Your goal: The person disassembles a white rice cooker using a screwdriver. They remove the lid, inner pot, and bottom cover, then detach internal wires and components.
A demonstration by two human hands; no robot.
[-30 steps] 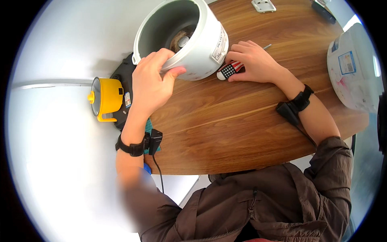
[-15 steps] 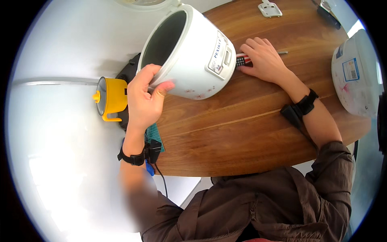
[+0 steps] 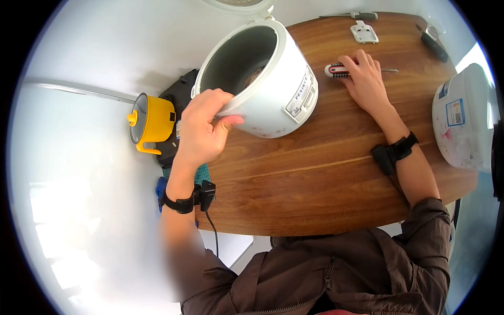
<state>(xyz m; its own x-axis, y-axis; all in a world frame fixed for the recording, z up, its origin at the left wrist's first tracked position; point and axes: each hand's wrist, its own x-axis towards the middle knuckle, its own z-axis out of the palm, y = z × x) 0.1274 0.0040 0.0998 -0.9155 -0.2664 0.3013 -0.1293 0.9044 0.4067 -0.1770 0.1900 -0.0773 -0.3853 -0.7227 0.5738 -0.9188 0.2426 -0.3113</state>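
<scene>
The rice cooker is standing on the wooden table in front of the person, a little left of the middle, and is leaning so that its mouth is facing the upper left; how much of its base is touching the wood, I cannot tell. The left hand is holding its near rim in a narrow grip, fingers hooking over the edge and thumb pressing on the outside wall. The right hand is closing around a screwdriver, whose pale handle end is showing on one side and whose thin shaft is poking out on the other, just above the table. The cooker is probably weighing a fair amount for one hand, being wide and hollow with a stiff shell; its glossy white side is likely offering little grip, so the rim is making the surest hold, with a second palm under the base suiting any lift. The open lid is hanging from the hinge at the far edge, and that joint is looking like the fragile spot, a poor place for pulling. The screwdriver is presumably handling as light and rigid, best taken by its thick handle.
</scene>
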